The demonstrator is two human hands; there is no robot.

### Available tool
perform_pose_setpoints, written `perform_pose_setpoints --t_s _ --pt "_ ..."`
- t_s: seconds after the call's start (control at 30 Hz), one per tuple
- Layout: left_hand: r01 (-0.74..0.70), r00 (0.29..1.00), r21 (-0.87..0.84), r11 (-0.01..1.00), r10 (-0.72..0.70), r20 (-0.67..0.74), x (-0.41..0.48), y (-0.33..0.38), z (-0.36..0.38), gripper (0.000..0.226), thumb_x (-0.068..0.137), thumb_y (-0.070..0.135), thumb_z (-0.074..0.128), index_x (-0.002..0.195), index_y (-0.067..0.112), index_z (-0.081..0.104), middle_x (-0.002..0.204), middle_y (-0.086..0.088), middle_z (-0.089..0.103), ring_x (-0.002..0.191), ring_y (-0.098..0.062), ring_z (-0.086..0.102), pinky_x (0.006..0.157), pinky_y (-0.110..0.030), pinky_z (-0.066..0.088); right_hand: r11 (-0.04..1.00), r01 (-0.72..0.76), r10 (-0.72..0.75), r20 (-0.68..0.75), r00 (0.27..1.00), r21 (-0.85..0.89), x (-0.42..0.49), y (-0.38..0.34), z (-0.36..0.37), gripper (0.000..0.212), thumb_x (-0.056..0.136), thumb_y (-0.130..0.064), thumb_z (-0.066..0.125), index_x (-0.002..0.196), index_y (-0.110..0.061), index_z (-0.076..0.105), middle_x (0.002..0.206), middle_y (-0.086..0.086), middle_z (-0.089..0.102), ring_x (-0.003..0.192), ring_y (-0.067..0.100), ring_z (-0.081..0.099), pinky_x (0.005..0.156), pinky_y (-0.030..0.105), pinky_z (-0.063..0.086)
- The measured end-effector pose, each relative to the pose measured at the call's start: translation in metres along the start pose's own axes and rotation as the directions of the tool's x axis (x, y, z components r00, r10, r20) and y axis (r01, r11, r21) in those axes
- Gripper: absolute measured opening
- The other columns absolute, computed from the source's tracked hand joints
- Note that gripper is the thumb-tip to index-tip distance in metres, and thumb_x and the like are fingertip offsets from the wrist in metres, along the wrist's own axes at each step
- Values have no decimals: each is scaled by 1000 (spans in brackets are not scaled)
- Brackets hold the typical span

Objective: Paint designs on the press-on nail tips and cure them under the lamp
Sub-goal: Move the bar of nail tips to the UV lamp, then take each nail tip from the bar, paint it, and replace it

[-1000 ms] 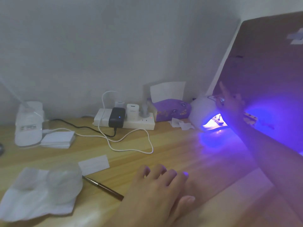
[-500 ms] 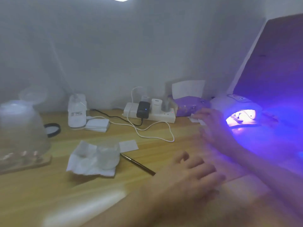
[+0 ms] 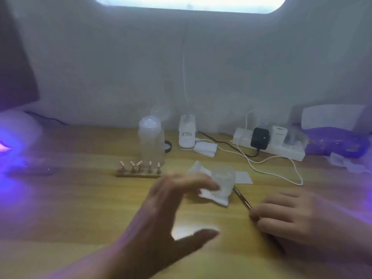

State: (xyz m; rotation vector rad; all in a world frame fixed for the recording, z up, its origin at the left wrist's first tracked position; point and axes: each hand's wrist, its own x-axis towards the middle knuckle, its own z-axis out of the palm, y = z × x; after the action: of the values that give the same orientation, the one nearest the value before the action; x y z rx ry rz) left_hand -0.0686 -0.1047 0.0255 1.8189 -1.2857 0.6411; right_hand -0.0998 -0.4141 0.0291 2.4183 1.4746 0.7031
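Heavy motion blur. Left hand (image 3: 161, 214) hovers over the middle of the light wooden desk (image 3: 80, 208), fingers straight and spread, thumb held wide apart, holding nothing. Its fingertips overlap the left edge of a crumpled white paper tissue (image 3: 217, 198). A small clear plastic cup (image 3: 224, 178) sits on that tissue and hides the far end of a thin dark nail brush (image 3: 241, 197).

Right hand (image 3: 302, 220) lies near the desk's right edge, fingers curled. The fingertips meet the brush's near end; cannot tell whether they pinch it or only touch it.

Five press-on nail tips (image 3: 138, 163) stand on small pegs on a narrow wooden strip holder (image 3: 136, 175), mid-desk, beyond the left hand and apart from it. A tall translucent plastic bottle (image 3: 151, 137) stands just behind the holder, with a black ring (image 3: 168, 147) beside it.

At the desk's left edge a white domed curing lamp (image 3: 18, 129) glows violet; detail is too blurred.

Along the back edge:
- white desk-lamp base (image 3: 187, 133) with a thin white stalk (image 3: 184, 77) going up
- stack of white folded pads (image 3: 206, 149)
- white power strip (image 3: 285, 151) with a black adapter (image 3: 259, 138) and white plugs
- looped white cable (image 3: 281, 172) trailing forward
- purple tissue box (image 3: 338, 143) at the back right corner, with a loose white tissue scrap (image 3: 346, 163) in front of it

A small white card (image 3: 244, 177) lies right of the cup.
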Motion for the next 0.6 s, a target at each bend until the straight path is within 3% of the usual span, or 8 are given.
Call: perform_pose_setpoints --t_s 0.03,0.13,0.23,0.3,0.37,0.47,0.6 --pt "113 990 42 993 -110 -84 -5 -10 -17 55 83 44 71 128 40 39 125 8 58 111 -12 58 89 -17 40 999 23 -23 5 1000 -40 0 3 4 22 103 -14 40 93 -19 60 112 -2 61 85 20 60 70 29 51" --pt "466 884 213 858 -442 -153 -25 -58 -57 67 74 51 77 127 38 39 128 14 52 117 -12 48 95 -17 34 994 85 -87 -27 996 -62 4 4 10 18 100 -12 46 92 -18 62 112 2 63 88 20 60 70 28 53" --pt "603 792 355 715 -592 -153 -41 -105 -78 93 62 40 92 136 32 37 127 9 53 117 -22 48 100 -36 36 994 98 -99 -24 995 -40 6 6 11 16 101 -13 44 96 -18 59 109 2 65 90 19 61 68 27 54" --pt "697 699 295 653 -711 -75 -40 -118 -84 106 56 38 95 141 33 33 122 6 59 119 -25 53 105 -43 39 995 94 -96 -37 995 -45 9 6 12 19 103 -14 41 97 -18 59 109 1 65 91 19 60 67 26 54" --pt "716 677 242 655 -736 -7 -41 -130 -83 103 57 41 93 140 40 32 115 10 66 117 -17 60 109 -46 40 994 92 -94 -36 995 -50 7 6 14 22 104 -14 38 99 -18 60 112 1 61 92 19 59 67 27 53" --pt "664 725 257 702 -689 12 -40 -139 -87 82 70 25 89 133 46 41 95 11 71 102 -10 68 107 -46 43 996 71 -72 -20 997 -59 0 4 15 18 103 -14 41 102 -19 59 114 0 57 91 19 58 66 28 52" --pt "675 728 99 731 -682 73 -43 -135 -97 70 70 13 88 120 47 52 88 7 73 87 -8 72 84 -10 49 998 38 -39 -25 999 -43 -16 5 26 13 98 -12 52 109 -19 52 118 1 51 86 23 57 62 32 51"
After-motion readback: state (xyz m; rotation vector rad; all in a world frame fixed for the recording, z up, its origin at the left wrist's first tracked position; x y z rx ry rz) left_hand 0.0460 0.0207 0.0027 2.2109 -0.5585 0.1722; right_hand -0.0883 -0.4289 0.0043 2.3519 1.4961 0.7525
